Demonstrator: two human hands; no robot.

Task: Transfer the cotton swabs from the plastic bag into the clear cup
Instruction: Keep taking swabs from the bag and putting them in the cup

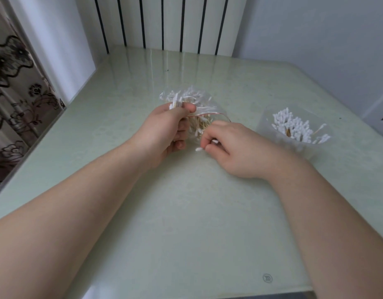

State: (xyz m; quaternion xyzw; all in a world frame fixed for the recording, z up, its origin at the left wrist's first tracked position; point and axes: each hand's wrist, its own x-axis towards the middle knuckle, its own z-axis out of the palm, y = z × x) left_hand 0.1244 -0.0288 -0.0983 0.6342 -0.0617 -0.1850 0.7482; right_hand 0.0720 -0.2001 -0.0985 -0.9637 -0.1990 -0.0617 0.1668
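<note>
While left hand [164,130] grips crinkled plastic bag [209,107], right hand [231,147] pinches cotton swabs [199,149] w/ white tips.

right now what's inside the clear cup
A dense bunch of cotton swabs stands in the clear cup, white tips up, a few leaning toward the right rim. Their lower ends and the cup's bottom are blurred and cannot be made out.
</note>
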